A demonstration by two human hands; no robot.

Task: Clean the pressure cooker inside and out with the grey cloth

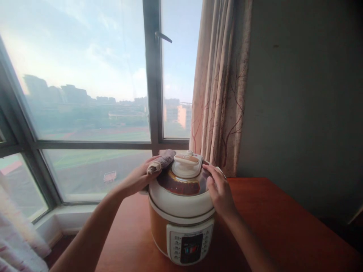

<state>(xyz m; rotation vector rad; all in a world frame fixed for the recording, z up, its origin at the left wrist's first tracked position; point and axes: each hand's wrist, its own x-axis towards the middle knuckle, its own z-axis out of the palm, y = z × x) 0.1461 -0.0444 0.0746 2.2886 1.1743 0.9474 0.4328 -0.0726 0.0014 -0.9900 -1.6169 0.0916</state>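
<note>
Left hand (138,177) pinching a rolled cloth (161,161) against the cooker lid's (181,181) far-left rim, right hand (219,190) spread flat on its right edge, handle (187,163) between them.

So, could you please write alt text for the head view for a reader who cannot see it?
Two bare hands rest on the lid of an electric pressure cooker on a wooden table: the left hand presses a rolled cloth against it, the right hand lies flat. Behind are a large window and a curtain.
</note>
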